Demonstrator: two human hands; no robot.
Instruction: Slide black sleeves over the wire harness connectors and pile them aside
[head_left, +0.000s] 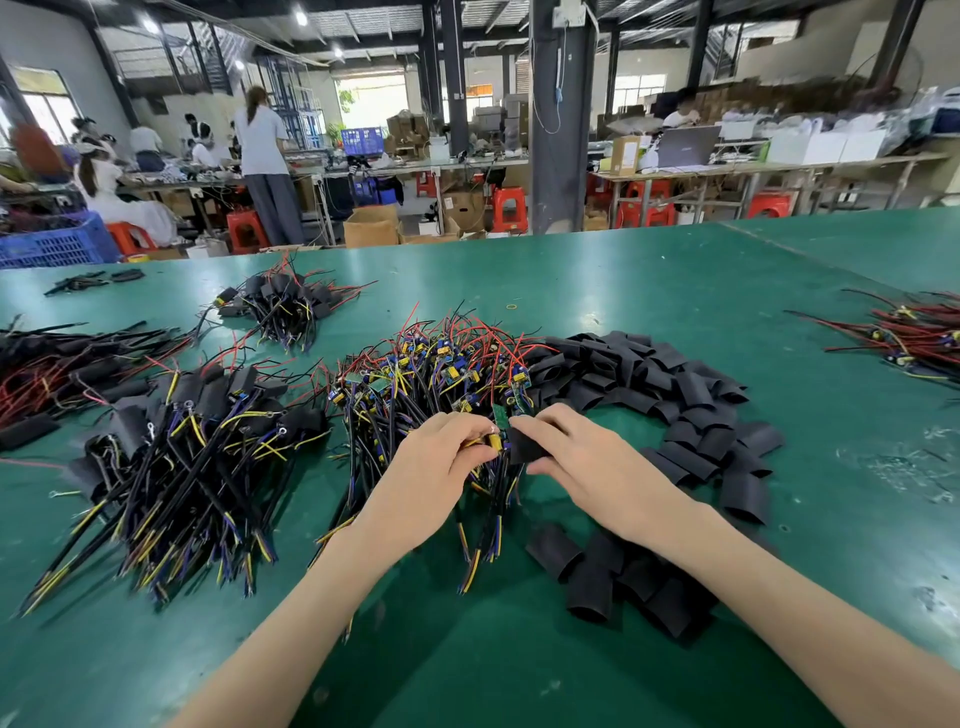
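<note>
My left hand (434, 467) pinches one wire harness (497, 434) by its small green board and yellow part, just above the big heap of bare harnesses (441, 374). My right hand (576, 457) grips a black sleeve (524, 447) right beside that board, its open end facing it. Loose black sleeves (675, 400) curve around the right side of the heap, and more sleeves (618, 577) lie under my right forearm. A pile of sleeved harnesses (192, 441) lies to the left.
The green table (675, 280) also bears a smaller sleeved pile (283, 306) at the back, black and red wire bundles (57, 369) at far left, and red-wired harnesses (914, 338) at far right. Other people work at benches beyond the table.
</note>
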